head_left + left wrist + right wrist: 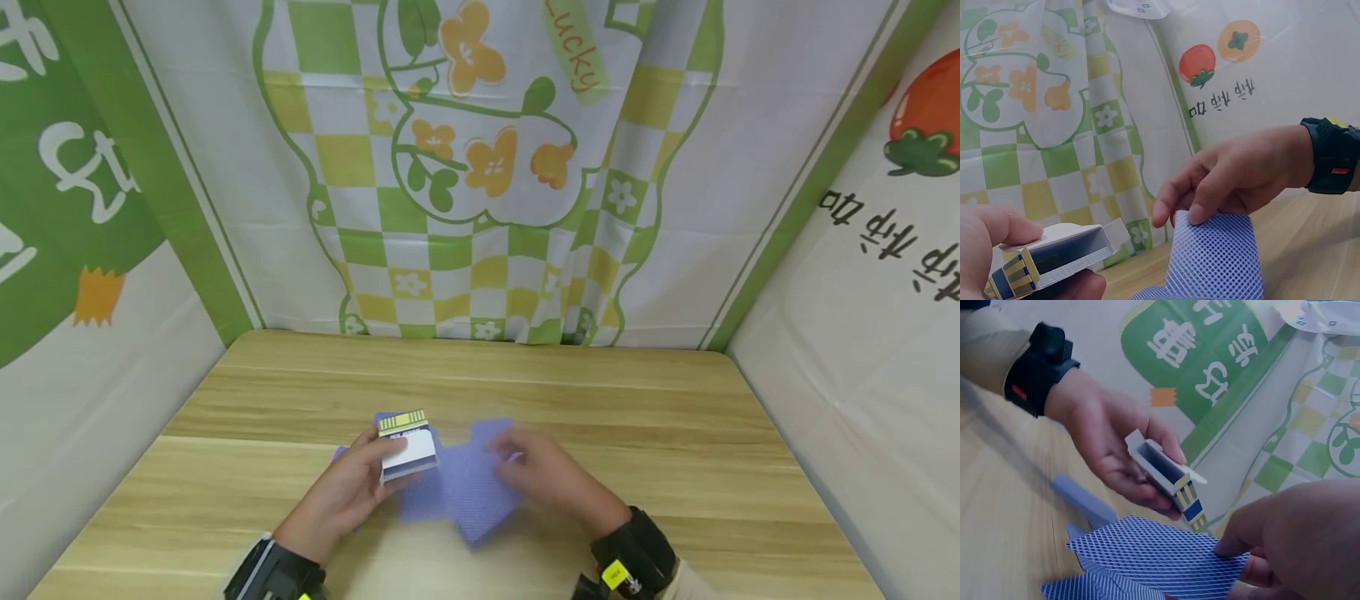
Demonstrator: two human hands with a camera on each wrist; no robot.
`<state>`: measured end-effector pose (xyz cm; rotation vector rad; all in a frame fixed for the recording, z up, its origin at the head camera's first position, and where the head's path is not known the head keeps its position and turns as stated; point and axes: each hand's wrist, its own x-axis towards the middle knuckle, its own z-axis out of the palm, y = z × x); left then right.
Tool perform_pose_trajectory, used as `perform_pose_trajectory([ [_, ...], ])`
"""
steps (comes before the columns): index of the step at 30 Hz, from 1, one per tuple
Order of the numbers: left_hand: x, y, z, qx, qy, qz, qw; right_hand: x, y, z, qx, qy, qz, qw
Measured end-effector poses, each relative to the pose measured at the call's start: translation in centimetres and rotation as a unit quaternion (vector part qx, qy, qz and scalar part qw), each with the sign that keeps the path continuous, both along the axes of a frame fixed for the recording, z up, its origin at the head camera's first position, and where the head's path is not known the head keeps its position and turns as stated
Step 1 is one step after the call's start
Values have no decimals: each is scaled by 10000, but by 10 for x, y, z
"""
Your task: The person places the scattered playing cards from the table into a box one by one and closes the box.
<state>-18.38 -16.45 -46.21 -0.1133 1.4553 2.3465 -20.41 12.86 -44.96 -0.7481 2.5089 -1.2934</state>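
My left hand [348, 492] holds a small white, blue and yellow cardboard box [411, 457], thumb across its printed face. One end of the box stands uncovered with its flaps out, and the inside looks hollow in the right wrist view. My right hand [551, 473] pinches a blue-and-white lattice-patterned card [1154, 556] between thumb and fingers at its edge. In the head view this card is blurred and tilted. More cards [423, 500] with the same blue look lie beneath the box and beside the left hand, partly hidden by it.
The wooden table [645, 408] spreads out around both hands. A printed curtain [487, 250] hangs along its back edge, with white and green cloth walls at the left and right. Both wrists wear black straps [636, 550] with camera mounts.
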Motion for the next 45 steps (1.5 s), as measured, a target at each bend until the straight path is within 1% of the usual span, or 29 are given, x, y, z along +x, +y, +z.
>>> perform_pose_trajectory([
  [2, -1, 1, 1, -2, 3, 36, 10000, 1, -2, 1, -76, -162, 144, 9997],
  [6, -3, 2, 3, 1, 11, 87, 10000, 4, -4, 1, -248, -780, 355, 9960],
  [9, -5, 3, 3, -2, 23, 98, 9999, 6, -6, -1, -605, -1360, 321, 9883],
  [13, -6, 4, 5, -58, 16, 183, 9998, 8, -12, -3, -1271, -1858, 161, 9742],
  [16, -6, 5, 6, -116, -54, 272, 9995, 9, -18, -4, -1593, -1992, 7, 9669],
  [18, -6, 4, 6, -132, -44, 283, 9995, 10, -21, -4, -1709, -2026, -138, 9641],
  [23, -6, 5, 7, -213, -78, 376, 9990, 15, -25, -4, -1759, -1964, -398, 9638],
  [27, -7, 6, 8, -279, -110, 522, 9982, 20, -28, -2, -1924, -1901, -324, 9622],
  [30, -7, 5, 8, -303, -97, 654, 9974, 24, -28, -1, -2009, -1775, -150, 9633],
  [33, -7, 5, 8, -291, -112, 797, 9963, 28, -29, -1, -1983, -1627, 57, 9665],
  [36, -7, 5, 8, -292, -146, 907, 9953, 33, -32, -2, -1785, -1339, 240, 9745],
  [37, -7, 5, 7, -277, -158, 930, 9952, 34, -33, -3, -1693, -1176, 262, 9782],
  [39, -8, 5, 7, -275, -182, 965, 9948, 36, -36, -5, -1447, -702, 245, 9867],
  [41, -7, 6, 6, -274, -189, 979, 9946, 38, -38, -7, -1231, -163, 192, 9921],
  [43, -7, 6, 5, -301, -164, 965, 9947, 39, -41, -9, -1024, 411, 89, 9939],
  [45, -6, 7, 5, -370, -161, 965, 9945, 41, -43, -11, -697, 1066, -34, 9918],
])
